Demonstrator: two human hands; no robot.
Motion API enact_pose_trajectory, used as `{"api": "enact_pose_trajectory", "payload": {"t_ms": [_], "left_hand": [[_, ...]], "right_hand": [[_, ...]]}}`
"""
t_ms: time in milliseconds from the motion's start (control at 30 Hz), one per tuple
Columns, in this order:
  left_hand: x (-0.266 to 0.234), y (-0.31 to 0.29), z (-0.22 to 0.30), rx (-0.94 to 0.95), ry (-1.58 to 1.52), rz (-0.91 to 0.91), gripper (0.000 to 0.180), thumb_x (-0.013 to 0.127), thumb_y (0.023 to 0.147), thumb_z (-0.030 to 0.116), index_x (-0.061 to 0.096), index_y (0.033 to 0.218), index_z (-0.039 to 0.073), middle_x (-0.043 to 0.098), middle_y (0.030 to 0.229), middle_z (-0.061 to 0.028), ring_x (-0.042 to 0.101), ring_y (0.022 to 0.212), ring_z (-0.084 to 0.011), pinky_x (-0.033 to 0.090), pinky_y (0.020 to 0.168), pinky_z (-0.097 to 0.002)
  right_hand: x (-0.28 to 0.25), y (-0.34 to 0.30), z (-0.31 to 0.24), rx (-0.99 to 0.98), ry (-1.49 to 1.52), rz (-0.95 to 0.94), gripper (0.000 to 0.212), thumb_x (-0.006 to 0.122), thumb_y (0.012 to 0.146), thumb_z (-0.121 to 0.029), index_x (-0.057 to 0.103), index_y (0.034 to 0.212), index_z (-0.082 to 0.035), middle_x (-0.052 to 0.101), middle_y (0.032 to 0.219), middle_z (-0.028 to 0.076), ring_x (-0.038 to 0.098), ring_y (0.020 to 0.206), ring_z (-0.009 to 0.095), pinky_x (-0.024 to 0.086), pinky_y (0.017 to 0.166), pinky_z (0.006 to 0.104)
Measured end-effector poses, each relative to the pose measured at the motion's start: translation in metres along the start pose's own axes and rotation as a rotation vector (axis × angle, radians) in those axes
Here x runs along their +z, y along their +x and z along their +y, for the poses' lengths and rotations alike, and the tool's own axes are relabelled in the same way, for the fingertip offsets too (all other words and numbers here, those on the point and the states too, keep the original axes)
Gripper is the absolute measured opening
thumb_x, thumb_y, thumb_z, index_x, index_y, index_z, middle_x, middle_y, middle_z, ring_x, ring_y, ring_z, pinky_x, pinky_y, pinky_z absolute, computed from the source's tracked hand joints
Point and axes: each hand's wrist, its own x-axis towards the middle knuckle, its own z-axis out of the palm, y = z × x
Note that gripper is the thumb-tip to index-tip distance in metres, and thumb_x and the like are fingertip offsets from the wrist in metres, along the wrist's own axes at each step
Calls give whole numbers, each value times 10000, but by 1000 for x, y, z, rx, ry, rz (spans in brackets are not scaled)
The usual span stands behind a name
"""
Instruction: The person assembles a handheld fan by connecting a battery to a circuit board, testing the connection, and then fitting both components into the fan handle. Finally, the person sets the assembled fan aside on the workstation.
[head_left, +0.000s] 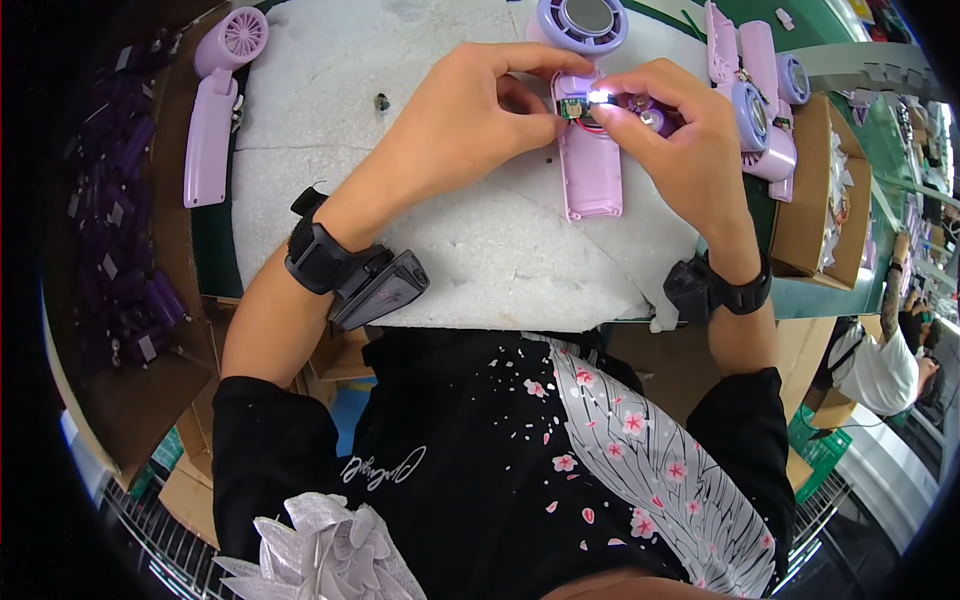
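An open lilac handheld fan housing [592, 180] lies over a white foam sheet [400, 265], its round fan head [585, 25] at the far end. My left hand [465, 110] grips the housing's left edge between thumb and fingers. Inside it sits a small green circuit board [572, 108], with red wires beside it. The thumb and forefinger of my right hand [690, 125] pinch the board's right end, where a bright white light glows. Under those fingers is a shiny purple piece [650, 119], partly hidden, whose kind I cannot make out.
An assembled lilac fan [212, 135] lies at the left, beside a cardboard box [175, 235] of purple battery cells. More fan parts [757, 85] are piled at the right, near a cardboard box [800, 215] with small bagged parts. Another person [875, 370] is at the far right.
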Motion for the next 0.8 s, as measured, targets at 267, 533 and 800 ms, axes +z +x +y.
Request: {"api": "enact_pose_trajectory", "payload": {"t_ms": [267, 533, 800], "left_hand": [[-1, 0, -2, 34, -23, -12, 415, 616, 840, 8, 609, 1254, 39, 658, 902, -14, 578, 772, -47, 438, 657, -190], [1, 0, 0, 6, -26, 9, 397, 598, 864, -1, 608, 1258, 52, 667, 1004, -13, 599, 817, -49, 444, 652, -192], [2, 0, -1, 25, -3, 23, 392, 604, 865, 3, 608, 1254, 49, 668, 989, -17, 602, 816, -50, 445, 648, -193]], "right_hand": [[6, -3, -4, -33, -77, 83, 175, 721, 800, -57, 681, 966, -14, 661, 869, 46, 564, 698, 107, 443, 629, 230], [8, -4, -3, -27, -89, 119, 167, 726, 801, -62, 683, 955, -13, 671, 880, 49, 572, 690, 107, 449, 620, 235], [8, -3, -2, -41, -99, 110, 155, 725, 802, -58, 687, 942, -6, 674, 878, 64, 586, 707, 111, 454, 625, 233]]}}
